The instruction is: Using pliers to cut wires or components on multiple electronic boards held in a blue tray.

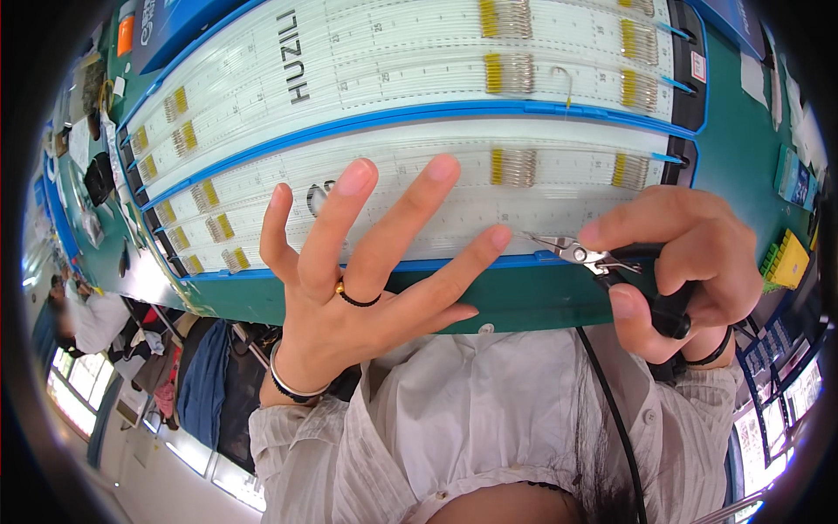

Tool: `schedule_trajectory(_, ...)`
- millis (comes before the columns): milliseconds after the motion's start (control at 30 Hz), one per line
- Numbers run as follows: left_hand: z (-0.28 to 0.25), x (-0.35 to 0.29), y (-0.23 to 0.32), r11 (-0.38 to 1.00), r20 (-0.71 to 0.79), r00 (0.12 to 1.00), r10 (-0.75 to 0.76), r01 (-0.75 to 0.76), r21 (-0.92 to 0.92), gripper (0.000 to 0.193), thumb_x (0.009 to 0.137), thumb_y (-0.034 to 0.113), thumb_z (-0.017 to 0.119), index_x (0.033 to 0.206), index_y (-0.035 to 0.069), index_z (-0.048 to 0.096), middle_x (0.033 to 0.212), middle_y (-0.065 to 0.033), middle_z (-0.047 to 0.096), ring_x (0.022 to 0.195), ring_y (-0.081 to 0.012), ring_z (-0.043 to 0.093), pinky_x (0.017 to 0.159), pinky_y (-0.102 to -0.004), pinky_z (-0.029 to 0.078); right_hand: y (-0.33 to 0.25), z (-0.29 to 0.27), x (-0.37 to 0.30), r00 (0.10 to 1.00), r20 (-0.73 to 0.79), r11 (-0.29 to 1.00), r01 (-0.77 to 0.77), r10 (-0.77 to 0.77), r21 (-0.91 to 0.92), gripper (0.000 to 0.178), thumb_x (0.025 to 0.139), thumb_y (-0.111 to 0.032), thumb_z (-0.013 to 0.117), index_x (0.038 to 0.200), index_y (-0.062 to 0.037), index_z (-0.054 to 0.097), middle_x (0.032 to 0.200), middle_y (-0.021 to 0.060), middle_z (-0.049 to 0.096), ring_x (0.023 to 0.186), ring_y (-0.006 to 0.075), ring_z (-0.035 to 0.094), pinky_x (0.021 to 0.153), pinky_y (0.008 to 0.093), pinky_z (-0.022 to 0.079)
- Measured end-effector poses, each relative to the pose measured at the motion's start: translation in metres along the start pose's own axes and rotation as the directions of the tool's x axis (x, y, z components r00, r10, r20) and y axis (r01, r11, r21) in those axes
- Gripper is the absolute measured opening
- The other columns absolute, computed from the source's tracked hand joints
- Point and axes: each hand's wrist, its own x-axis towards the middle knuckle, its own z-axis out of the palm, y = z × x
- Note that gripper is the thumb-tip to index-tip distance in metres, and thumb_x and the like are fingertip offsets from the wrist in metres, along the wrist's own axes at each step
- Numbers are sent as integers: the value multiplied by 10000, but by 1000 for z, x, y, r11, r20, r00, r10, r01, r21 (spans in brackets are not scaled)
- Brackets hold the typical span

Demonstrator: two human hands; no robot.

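Observation:
My left hand [349,301] is spread over the lower white panel of an opened, blue-rimmed fishing rig case [419,114], fingers apart. Its index fingertip comes close to the jaw tips of small black-handled pliers [579,254], which my right hand [690,253] grips. Whether anything thin lies between the jaws is too small to tell. Across the ruled panels run fine clear lines with rows of silver hooks [521,168] bound in yellow. One single hook [568,86] sits apart on the upper panel.
The case lies on a green table [524,301]. An orange tube [126,33] and blue boxes [188,31] are at the far left. To the right are a yellow-green item [786,260] and a small teal package [796,179]. A black cable [607,393] hangs before me. Another person sits far left.

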Motion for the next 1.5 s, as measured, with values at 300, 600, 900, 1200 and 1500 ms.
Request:
schedule_trajectory(300,3,1,-3,1000,-19,1000,19,-19,-3,506,854,764,446,1215,496,676,1503,-33,473,1439,-352,227,1185,-566,135,2,1,2,1000,-11,1000,7,-7,0,283,791,-80,698,828,-117,420,883,223,720,572,206,607,506,309,474)
schedule_trajectory(600,4,3,-3,999,-43,999,15,-16,-29,467,866,736,474,1205,491,682,1506,-32,474,1433,-366,249,1183,-574,160,3,0,1,1000,-5,1000,30,-30,-4,269,786,-81,697,812,-121,432,877,208,724,542,194,591,499,314,461)
schedule_trajectory(900,4,4,-3,999,-37,999,-4,2,-51,459,851,719,515,1216,490,673,1496,-28,487,1438,-367,251,1188,-574,164,4,4,-1,997,-51,999,48,-49,-24,266,802,-115,701,798,-115,435,866,195,726,554,189,598,503,314,461)
schedule_trajectory(1200,12,5,-17,985,-209,974,85,-114,-132,377,750,404,744,1121,336,738,1401,-61,570,1400,-394,324,1146,-589,302,8,2,9,994,26,994,110,-110,-21,277,802,-114,735,776,-97,460,865,207,721,597,217,623,507,319,454)
schedule_trajectory(1500,12,8,-12,961,-255,967,30,-97,-257,394,648,144,808,1028,231,760,1305,-76,624,1358,-413,405,1095,-599,418,8,5,8,994,8,994,110,-110,16,301,781,-115,770,789,-96,470,855,219,713,642,239,647,524,330,439)
